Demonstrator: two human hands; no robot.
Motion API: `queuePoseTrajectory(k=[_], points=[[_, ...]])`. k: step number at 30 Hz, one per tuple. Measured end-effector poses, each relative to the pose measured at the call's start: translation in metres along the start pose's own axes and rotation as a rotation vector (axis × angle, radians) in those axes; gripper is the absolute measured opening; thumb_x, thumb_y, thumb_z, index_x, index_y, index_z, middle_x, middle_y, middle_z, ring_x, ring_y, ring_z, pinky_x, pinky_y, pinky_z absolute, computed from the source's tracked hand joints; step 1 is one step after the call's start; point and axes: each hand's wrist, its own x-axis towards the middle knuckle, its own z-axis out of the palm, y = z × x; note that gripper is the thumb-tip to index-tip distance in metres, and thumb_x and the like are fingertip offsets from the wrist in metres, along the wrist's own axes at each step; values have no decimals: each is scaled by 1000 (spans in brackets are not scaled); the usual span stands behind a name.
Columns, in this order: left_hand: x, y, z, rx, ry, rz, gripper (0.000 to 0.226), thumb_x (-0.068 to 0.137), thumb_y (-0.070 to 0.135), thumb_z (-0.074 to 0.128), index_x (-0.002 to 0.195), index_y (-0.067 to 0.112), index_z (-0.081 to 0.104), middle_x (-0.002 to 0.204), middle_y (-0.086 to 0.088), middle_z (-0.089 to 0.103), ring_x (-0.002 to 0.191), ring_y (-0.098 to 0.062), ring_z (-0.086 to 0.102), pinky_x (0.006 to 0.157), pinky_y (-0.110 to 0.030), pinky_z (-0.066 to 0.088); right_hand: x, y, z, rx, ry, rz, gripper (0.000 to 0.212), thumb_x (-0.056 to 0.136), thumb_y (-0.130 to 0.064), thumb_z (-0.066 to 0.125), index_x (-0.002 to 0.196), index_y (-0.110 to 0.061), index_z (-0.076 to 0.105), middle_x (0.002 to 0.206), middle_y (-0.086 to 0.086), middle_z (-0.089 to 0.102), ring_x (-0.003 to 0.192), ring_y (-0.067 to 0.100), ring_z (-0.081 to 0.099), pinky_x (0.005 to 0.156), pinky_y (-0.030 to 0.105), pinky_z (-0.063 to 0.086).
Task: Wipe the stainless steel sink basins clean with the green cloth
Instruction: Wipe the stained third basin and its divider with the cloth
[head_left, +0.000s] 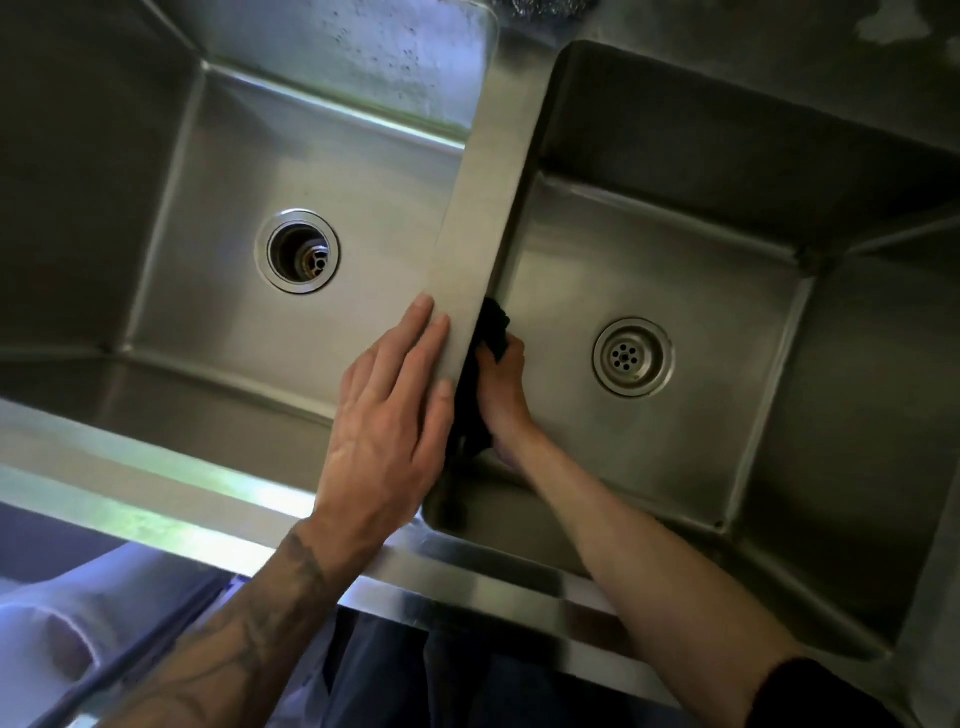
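Observation:
Two stainless steel basins lie side by side: the left basin (218, 171) and the right basin (691, 291), split by a flat steel divider (488, 218). My left hand (389, 415) rests flat, fingers straight, on the near end of the divider. Down inside the right basin, my right hand (501, 395) grips a dark cloth (491, 332) and presses it against the basin's left wall, just under the divider. The cloth looks almost black in this light, and part of it is hidden behind the divider's edge.
An open drain hole (297, 252) sits in the left basin's floor, and a strainer drain (632, 357) in the right one. The steel front rim (156, 514) runs along the near side. The back ledge (779, 31) is stained.

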Motion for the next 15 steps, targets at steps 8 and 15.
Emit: queuePoseTrajectory(k=[8, 15], points=[[-68, 3, 7, 171, -16, -33, 57, 114, 34, 36, 166, 13, 34, 177, 0, 24, 155, -25, 41, 123, -45, 38, -61, 3, -8, 47, -84, -80, 55, 95, -40, 50, 144, -20, 40, 137, 8, 57, 124, 23, 59, 109, 49, 49], [-71, 7, 13, 246, 17, -60, 57, 114, 35, 33, 167, 15, 33, 177, 0, 25, 151, -28, 45, 120, -45, 41, -56, -9, -8, 135, -76, 76, 42, 104, -22, 50, 145, -14, 39, 140, 18, 55, 127, 34, 58, 110, 54, 48]])
